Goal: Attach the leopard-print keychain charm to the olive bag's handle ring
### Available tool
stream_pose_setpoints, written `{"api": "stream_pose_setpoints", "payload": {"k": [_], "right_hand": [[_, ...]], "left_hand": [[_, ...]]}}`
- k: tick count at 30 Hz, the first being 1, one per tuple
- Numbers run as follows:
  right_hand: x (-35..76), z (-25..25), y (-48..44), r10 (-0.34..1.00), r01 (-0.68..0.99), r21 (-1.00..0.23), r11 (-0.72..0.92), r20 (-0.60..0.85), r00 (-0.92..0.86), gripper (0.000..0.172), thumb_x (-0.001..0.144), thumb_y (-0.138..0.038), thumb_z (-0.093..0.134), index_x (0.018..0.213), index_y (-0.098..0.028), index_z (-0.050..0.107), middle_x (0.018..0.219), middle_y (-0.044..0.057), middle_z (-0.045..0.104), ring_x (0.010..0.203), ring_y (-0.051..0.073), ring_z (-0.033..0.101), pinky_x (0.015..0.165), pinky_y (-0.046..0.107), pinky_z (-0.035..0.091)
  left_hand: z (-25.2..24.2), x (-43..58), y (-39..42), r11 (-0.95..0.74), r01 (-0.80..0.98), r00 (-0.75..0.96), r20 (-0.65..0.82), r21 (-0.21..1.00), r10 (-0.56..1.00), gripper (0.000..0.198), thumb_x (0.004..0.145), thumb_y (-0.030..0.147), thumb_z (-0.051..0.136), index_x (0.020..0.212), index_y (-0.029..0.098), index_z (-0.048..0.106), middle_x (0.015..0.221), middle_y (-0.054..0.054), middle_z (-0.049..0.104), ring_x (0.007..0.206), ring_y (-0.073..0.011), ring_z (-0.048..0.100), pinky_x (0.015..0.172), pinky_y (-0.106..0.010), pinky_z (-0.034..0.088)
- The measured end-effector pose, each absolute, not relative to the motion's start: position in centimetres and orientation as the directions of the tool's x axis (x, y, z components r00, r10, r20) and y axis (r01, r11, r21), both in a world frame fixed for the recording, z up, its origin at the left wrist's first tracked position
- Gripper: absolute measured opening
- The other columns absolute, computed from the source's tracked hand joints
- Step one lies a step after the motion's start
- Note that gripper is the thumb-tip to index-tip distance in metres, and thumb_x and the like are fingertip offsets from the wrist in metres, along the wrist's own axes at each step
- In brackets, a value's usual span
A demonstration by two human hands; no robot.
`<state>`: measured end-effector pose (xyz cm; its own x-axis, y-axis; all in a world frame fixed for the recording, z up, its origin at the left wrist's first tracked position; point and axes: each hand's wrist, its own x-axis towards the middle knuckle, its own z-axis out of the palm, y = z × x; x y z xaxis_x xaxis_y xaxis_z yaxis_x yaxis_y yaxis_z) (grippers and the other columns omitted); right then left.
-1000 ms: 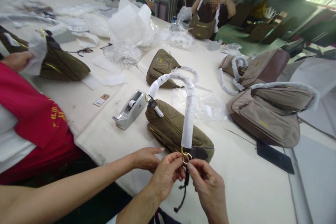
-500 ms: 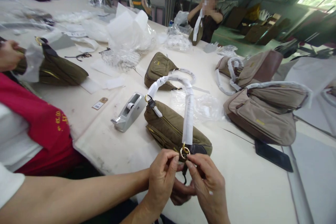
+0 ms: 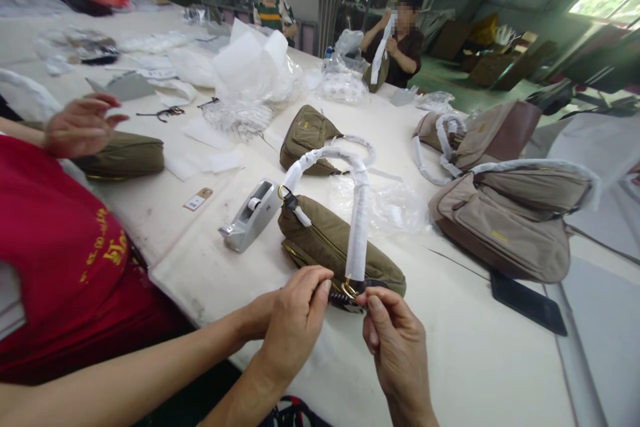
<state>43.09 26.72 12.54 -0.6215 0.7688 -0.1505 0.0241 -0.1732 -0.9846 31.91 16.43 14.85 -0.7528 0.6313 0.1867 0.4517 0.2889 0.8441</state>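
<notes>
An olive-green handbag (image 3: pixel 320 240) lies on its side in front of me, its handle (image 3: pixel 357 233) wrapped in white paper. A gold-coloured metal ring (image 3: pixel 349 290) sits at the handle's near end. My right hand (image 3: pixel 397 337) pinches at the ring's right side with thumb and fingertips. Just left of the ring, my left hand (image 3: pixel 300 313) is closed in a pinch; what it holds, if anything, is hidden. Another person's forearm (image 3: pixel 200 353) reaches in from the left, its hand hidden behind my left hand. Dark, fringe-like material lies below the ring.
A grey tape dispenser (image 3: pixel 253 213) stands left of the bag, near a tag (image 3: pixel 197 199). Behind is another olive bag (image 3: pixel 307 137). To the right lie taupe bags (image 3: pixel 500 227) and a dark phone (image 3: pixel 527 303). A person in red (image 3: pixel 60 247) is close on the left.
My hands have moved slightly apart at the ring. The third hand below them has drawn back left out of sight. At left, the co-worker's raised hand has come off the other olive bag.
</notes>
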Motion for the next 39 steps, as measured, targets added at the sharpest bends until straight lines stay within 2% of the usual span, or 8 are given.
{"api": "stream_pose_setpoints", "payload": {"k": [3,9,13,19,27,33,36,39], "right_hand": [[42.9,12.5,26.9,0.805,0.081,-0.991,-0.108,-0.135,-0.578,0.027,0.081,-0.037,0.06,0.099,-0.017,0.064,0.073,0.003,0.064,0.039,0.006,0.041,0.034,0.019,0.033],[42.7,13.8,27.6,0.766,0.315,-0.863,0.396,0.121,-0.632,0.021,0.082,-0.034,0.057,0.092,-0.019,0.068,0.081,0.004,0.068,0.071,0.016,0.062,0.063,0.025,0.051],[42.4,13.7,27.9,0.708,0.363,-0.753,0.549,0.188,-0.681,0.019,0.084,-0.029,0.052,0.085,-0.018,0.067,0.078,0.004,0.068,0.067,0.015,0.062,0.061,0.024,0.05],[41.0,14.3,28.0,0.61,0.377,-0.613,0.694,0.223,-0.761,0.02,0.084,-0.019,0.046,0.084,-0.019,0.066,0.077,0.004,0.067,0.067,0.015,0.062,0.062,0.025,0.046],[40.6,15.3,28.3,0.585,0.263,-0.775,0.575,0.165,-0.794,0.018,0.086,-0.023,0.048,0.09,-0.02,0.065,0.086,0.005,0.064,0.07,0.015,0.06,0.061,0.024,0.047],[42.8,15.1,28.8,0.747,0.333,-0.804,0.492,0.194,-0.635,0.031,0.092,-0.038,0.035,0.103,-0.018,0.057,0.087,0.007,0.061,0.071,0.017,0.059,0.058,0.027,0.047],[43.8,14.7,29.4,0.734,0.41,-0.824,0.392,0.012,-0.679,0.034,0.09,-0.046,0.037,0.082,-0.019,0.057,0.057,-0.001,0.051,0.05,0.013,0.049,0.047,0.024,0.039],[44.7,14.3,30.1,0.616,0.346,-0.932,0.11,-0.209,-0.76,0.037,0.087,-0.05,0.043,0.076,-0.017,0.057,0.054,-0.002,0.049,0.047,0.011,0.047,0.041,0.022,0.035]], "left_hand": [[15.2,31.6,17.1,0.307,0.437,-0.697,0.103,0.845,0.709,0.02,0.089,0.021,0.04,0.092,0.02,0.06,0.09,-0.005,0.065,0.085,-0.017,0.061,0.077,-0.029,0.048],[14.9,31.5,18.3,0.376,0.431,-0.664,0.006,0.821,0.747,0.025,0.087,0.021,0.039,0.089,0.019,0.064,0.082,-0.005,0.067,0.076,-0.0177,0.061,0.07,-0.028,0.047],[13.8,31.0,19.1,0.372,0.404,-0.655,-0.02,0.836,0.755,0.026,0.083,0.019,0.042,0.092,0.019,0.067,0.088,-0.007,0.067,0.08,-0.0206,0.062,0.075,-0.031,0.046],[11.8,31.4,20.0,0.122,-0.187,-0.64,-0.215,0.975,0.737,0.02,0.08,0.021,0.051,0.082,0.018,0.07,0.067,-0.002,0.066,0.064,-0.0154,0.06,0.061,-0.026,0.047],[9.8,32.0,19.1,0.027,-0.292,-0.794,-0.258,0.956,0.551,0.02,0.086,0.035,0.053,0.087,0.016,0.06,0.079,-0.002,0.064,0.064,-0.0104,0.057,0.06,-0.027,0.05],[11.0,31.3,18.8,-0.047,-0.294,-0.839,-0.235,0.955,0.491,0.011,0.081,0.027,0.057,0.084,0.017,0.061,0.073,0.002,0.063,0.064,-0.008,0.055,0.062,-0.019,0.043],[11.4,31.2,18.7,-0.15,-0.371,-0.822,-0.249,0.916,0.512,0.012,0.081,0.026,0.056,0.084,0.016,0.061,0.074,0.0,0.064,0.064,-0.0083,0.056,0.06,-0.018,0.043],[11.5,31.5,18.7,-0.257,-0.466,-0.794,-0.272,0.847,0.544,0.008,0.081,0.025,0.054,0.081,0.019,0.059,0.086,-0.004,0.069,0.063,-0.0099,0.06,0.056,-0.02,0.046]]}}
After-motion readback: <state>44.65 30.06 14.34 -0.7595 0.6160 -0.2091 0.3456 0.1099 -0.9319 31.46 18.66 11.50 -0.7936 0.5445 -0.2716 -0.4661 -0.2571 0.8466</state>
